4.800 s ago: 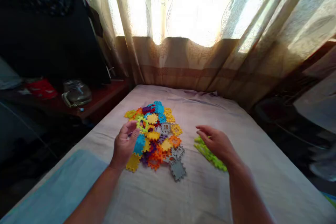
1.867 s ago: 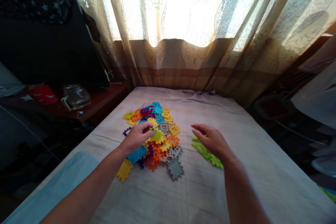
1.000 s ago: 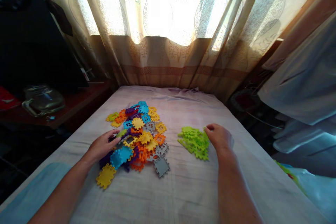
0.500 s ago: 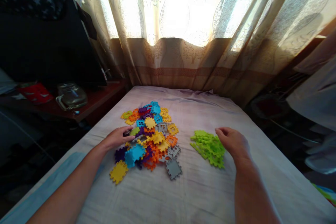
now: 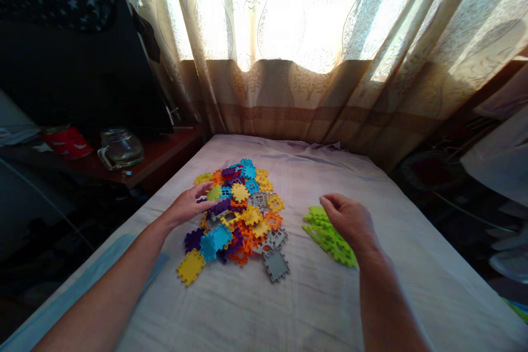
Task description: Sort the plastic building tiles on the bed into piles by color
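Observation:
My left hand (image 5: 190, 204) is at the left side of a mixed pile of interlocking plastic tiles (image 5: 243, 220), its thumb and fingers gripping the edge of a light green tile (image 5: 214, 193). Purple, blue, yellow, orange and grey tiles lie around and under it. A yellow tile (image 5: 191, 267) and a grey tile (image 5: 276, 264) lie at the pile's near edge. My right hand (image 5: 348, 221) hovers with its fingers closed over a separate heap of lime green tiles (image 5: 330, 239), covering part of it. No tile shows in that hand.
The tiles lie on a pale bedsheet (image 5: 305, 313), with a light blue cloth (image 5: 103, 264) at its left. On the dark red side table (image 5: 165, 154) stand a glass jar (image 5: 121, 148), a red container (image 5: 68, 143) and a black screen (image 5: 82, 77). Curtains (image 5: 289, 88) hang behind.
My left hand has moved away from me with the light green tile. My right hand has shifted left over the lime green heap. The view has turned slightly.

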